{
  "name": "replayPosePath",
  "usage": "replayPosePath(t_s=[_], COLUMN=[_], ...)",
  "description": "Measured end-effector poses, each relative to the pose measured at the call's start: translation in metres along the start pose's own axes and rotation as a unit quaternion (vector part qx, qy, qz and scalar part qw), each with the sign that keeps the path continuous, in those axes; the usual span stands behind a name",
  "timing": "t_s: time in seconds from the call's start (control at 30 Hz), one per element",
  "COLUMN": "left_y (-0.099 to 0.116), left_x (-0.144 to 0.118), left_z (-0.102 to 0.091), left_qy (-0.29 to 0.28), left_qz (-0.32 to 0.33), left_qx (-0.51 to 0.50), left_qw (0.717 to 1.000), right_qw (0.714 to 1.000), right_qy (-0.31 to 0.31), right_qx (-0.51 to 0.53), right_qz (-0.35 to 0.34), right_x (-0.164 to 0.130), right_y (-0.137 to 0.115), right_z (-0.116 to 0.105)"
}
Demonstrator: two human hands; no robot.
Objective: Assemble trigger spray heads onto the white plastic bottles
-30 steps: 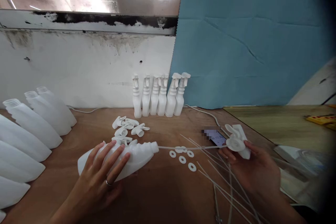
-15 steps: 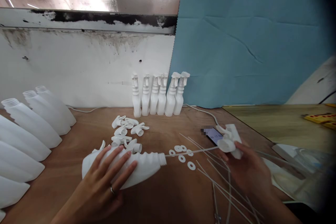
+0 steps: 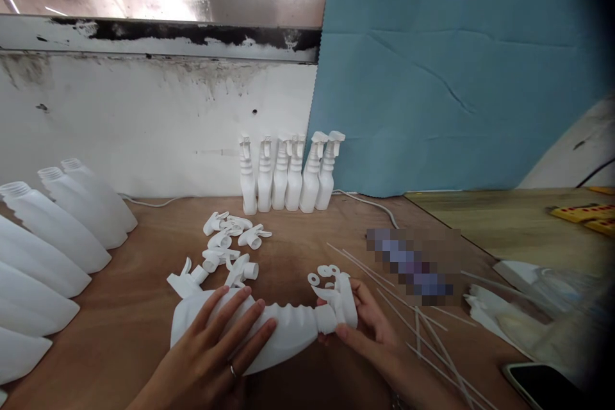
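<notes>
bottle: a white plastic bottle (image 3: 269,330) lies on its side on the near middle of the counter (image 3: 120,295), neck pointing right, so that its mouth faces the hand that brings the top.
left hand: the left hand (image 3: 218,349) lies flat over the wide body with fingers spread, a pressing grip and not a closed one; it seems meant to keep the rounded bottle from rolling.
right hand: the right hand (image 3: 368,327) has its grip closed on the spray top (image 3: 339,304), thumb below and fingers behind, holding it against the bottle's neck.
spray top: white moulded plastic with a round collar and a trigger; the collar sits at the ribbed neck, and whether it is fully seated cannot be told.
bottle shape: broad flat body narrowing to a ribbed neck, matt and slightly translucent.
loose spray tops: a small heap (image 3: 230,246) just beyond the bottle, within easy reach.
washers: thin white rings (image 3: 324,272) lie just beyond the right hand.
tubes: long thin pale straws (image 3: 408,327) fan out on the right.
open bottles: a row (image 3: 52,237) leans along the left edge, mouths bare.
finished bottles: six (image 3: 288,173) stand upright at the far wall, tops on.
counter surface: brown wood board, smooth and dull.
</notes>
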State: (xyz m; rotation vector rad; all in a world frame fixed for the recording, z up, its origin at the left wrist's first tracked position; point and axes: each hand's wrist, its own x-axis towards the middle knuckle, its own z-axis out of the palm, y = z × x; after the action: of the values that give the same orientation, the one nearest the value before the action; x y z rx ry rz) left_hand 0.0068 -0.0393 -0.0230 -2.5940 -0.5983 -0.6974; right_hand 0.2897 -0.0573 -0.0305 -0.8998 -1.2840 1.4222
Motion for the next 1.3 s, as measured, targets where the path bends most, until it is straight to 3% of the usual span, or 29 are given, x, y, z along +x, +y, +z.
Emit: replayPosePath(t_s=[0.5,0.73,1.2,1.3], left_y=[0.003,0.004,0.006,0.007], left_x=[0.001,0.001,0.002,0.002], left_z=[0.003,0.002,0.002,0.001], left_qy=[0.001,-0.003,0.006,0.003], left_qz=[0.014,0.015,0.013,0.010], left_qx=[0.016,0.012,0.016,0.006], left_qw=[1.000,1.000,1.000,1.000], right_qw=[0.990,0.986,0.995,0.995], right_qy=[0.051,0.108,0.065,0.071], right_qx=[-0.126,-0.123,-0.078,-0.061], right_qz=[0.023,0.020,0.008,0.042], right_x=[-0.005,-0.006,-0.003,-0.002], right_y=[0.003,0.007,0.006,0.007], right_z=[0.004,0.009,0.006,0.007])
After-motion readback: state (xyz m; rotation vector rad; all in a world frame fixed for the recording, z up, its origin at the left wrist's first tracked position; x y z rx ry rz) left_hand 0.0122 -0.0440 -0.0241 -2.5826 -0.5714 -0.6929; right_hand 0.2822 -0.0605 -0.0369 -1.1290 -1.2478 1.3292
